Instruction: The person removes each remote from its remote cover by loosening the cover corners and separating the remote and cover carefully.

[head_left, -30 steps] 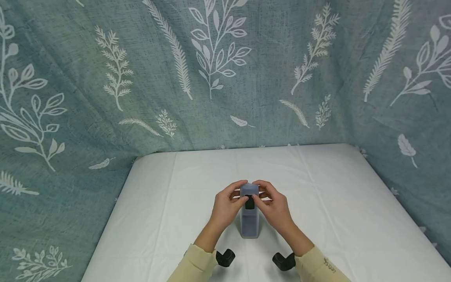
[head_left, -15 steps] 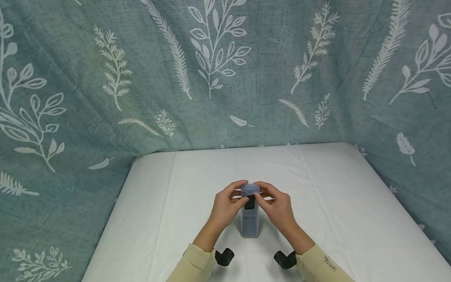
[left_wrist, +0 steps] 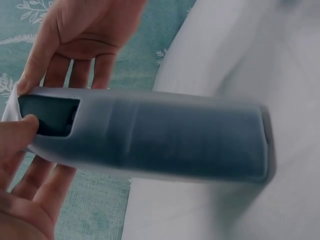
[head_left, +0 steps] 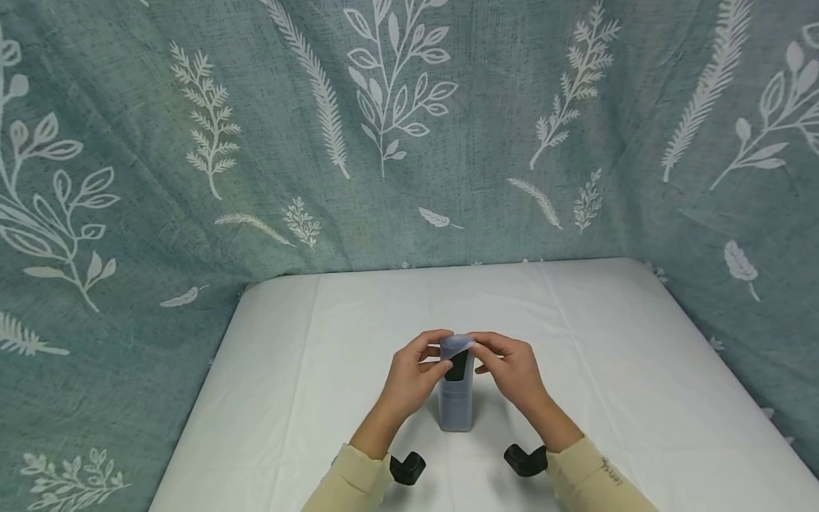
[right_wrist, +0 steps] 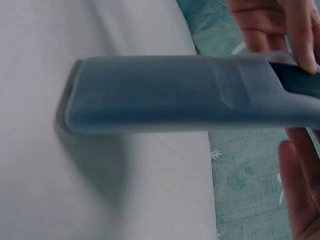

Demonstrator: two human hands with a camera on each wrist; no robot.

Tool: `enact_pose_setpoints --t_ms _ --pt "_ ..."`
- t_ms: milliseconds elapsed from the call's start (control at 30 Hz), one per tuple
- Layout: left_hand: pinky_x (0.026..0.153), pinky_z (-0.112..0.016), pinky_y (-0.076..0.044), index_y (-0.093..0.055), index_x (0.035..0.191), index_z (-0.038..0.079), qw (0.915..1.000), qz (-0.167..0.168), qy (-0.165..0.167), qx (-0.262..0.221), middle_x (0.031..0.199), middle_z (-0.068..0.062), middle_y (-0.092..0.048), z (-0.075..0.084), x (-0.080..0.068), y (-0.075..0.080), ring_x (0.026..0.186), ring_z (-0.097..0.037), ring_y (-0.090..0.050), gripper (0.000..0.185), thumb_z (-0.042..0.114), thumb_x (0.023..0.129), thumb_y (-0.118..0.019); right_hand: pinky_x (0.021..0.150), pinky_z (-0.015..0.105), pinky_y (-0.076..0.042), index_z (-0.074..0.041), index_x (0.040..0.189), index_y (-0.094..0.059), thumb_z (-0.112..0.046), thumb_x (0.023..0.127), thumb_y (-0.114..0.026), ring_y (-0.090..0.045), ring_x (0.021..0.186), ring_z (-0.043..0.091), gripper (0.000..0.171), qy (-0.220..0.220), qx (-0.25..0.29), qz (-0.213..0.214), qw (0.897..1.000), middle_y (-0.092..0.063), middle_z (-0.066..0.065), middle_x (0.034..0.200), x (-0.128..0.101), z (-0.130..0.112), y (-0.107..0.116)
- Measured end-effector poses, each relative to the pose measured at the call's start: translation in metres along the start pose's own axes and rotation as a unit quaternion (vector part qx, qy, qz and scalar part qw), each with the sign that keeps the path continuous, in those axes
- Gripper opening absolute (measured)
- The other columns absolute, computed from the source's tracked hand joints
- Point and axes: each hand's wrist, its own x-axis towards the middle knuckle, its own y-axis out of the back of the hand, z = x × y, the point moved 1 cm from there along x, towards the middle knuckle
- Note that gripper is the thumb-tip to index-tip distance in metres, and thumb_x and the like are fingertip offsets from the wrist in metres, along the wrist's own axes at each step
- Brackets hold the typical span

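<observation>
A dark device (head_left: 456, 368) stands upright on the table inside a translucent bluish sleeve (head_left: 456, 409), which looks soft. In the left wrist view, the device (left_wrist: 50, 116) shows black through a cutout near the top of the sleeve (left_wrist: 175, 137). My left hand (head_left: 411, 373) grips the upper left side, its thumb at the cutout's edge. With my right hand (head_left: 514, 366), I pinch the sleeve's upper right edge between thumb and fingers, and that edge is drawn outward. In the right wrist view, the left hand (right_wrist: 280, 22) lies above the sleeve (right_wrist: 165, 92). What kind of device it is cannot be told.
A white cloth covers the table (head_left: 320, 398). Behind it and at both sides hangs a green curtain (head_left: 473, 163) with a white leaf pattern. Black wrist-worn pieces (head_left: 408, 468) stick out by the cream sleeve cuffs (head_left: 361, 473).
My right hand has shifted right, with the thumb pulling the sleeve's upper right edge up and aside. More of the black device shows there. The left hand has hardly moved.
</observation>
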Motion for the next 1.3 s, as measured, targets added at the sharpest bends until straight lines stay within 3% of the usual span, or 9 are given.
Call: enact_pose_setpoints --t_ms 200,367,467,667,867,1067,1300 --pt "0.092 -0.025 -0.057 -0.062 0.13 0.023 0.9997 -0.016 -0.002 0.019 0.128 -0.005 -0.066 0.002 0.002 0.001 0.111 -0.022 -0.068 0.047 0.001 0.089 -0.072 0.065 0.03 -0.062 -0.004 0.111 -0.074 -0.02 0.098 -0.065 -0.07 0.086 0.002 0.022 -0.041 0.041 -0.033 0.998 -0.075 0.014 0.104 0.007 0.002 0.006" --pt "0.091 -0.025 -0.058 -0.064 0.127 0.025 0.9993 -0.026 0.024 0.013 0.128 -0.002 -0.067 0.003 0.0 0.002 0.112 -0.021 -0.067 0.046 0.002 0.089 -0.073 0.071 0.036 -0.063 0.002 0.115 -0.07 -0.023 0.1 -0.061 -0.071 0.09 0.006 0.03 -0.091 0.11 -0.076 0.987 -0.075 -0.003 0.102 0.008 0.007 0.008" --pt "0.091 -0.024 -0.058 -0.064 0.126 0.025 0.9992 -0.03 0.022 0.017 0.127 -0.002 -0.067 0.003 -0.001 0.002 0.112 -0.021 -0.068 0.046 0.002 0.088 -0.073 0.074 0.037 -0.063 0.005 0.118 -0.067 -0.025 0.102 -0.059 -0.07 0.093 0.008 0.035 -0.109 0.139 -0.1 0.979 -0.073 -0.011 0.1 0.008 0.01 0.009" --pt "0.09 -0.024 -0.058 -0.064 0.126 0.024 0.9993 -0.036 0.003 0.011 0.126 -0.002 -0.067 0.003 -0.001 0.003 0.111 -0.022 -0.068 0.046 0.001 0.088 -0.073 0.077 0.036 -0.063 0.005 0.12 -0.065 -0.028 0.103 -0.057 -0.069 0.094 0.01 0.038 -0.142 0.179 -0.136 0.964 -0.071 -0.008 0.101 0.012 0.013 0.01" --pt "0.09 -0.024 -0.058 -0.064 0.125 0.023 0.9995 -0.032 0.002 0.005 0.125 -0.003 -0.067 0.003 -0.001 0.004 0.11 -0.022 -0.068 0.045 0.0 0.087 -0.073 0.078 0.035 -0.062 0.003 0.119 -0.065 -0.027 0.103 -0.056 -0.067 0.092 0.011 0.035 -0.167 0.181 -0.161 0.956 -0.069 -0.006 0.1 0.016 0.01 0.011" --pt "0.09 -0.024 -0.058 -0.064 0.124 0.022 0.9995 -0.03 0.005 0.008 0.124 -0.002 -0.068 0.004 -0.003 0.005 0.11 -0.022 -0.068 0.043 0.001 0.088 -0.073 0.079 0.036 -0.062 0.003 0.118 -0.065 -0.025 0.102 -0.058 -0.067 0.093 0.011 0.033 -0.172 0.158 -0.167 0.958 -0.068 -0.004 0.099 0.018 0.006 0.01" --pt "0.089 -0.023 -0.057 -0.065 0.125 0.023 0.9991 -0.025 -0.021 0.026 0.122 0.0 -0.07 0.002 -0.003 0.004 0.108 -0.02 -0.068 0.044 0.002 0.087 -0.074 0.077 0.037 -0.06 -0.007 0.115 -0.066 -0.02 0.1 -0.062 -0.065 0.086 0.018 0.02 -0.144 0.072 -0.147 0.976 -0.063 0.002 0.091 0.02 0.009 0.01"
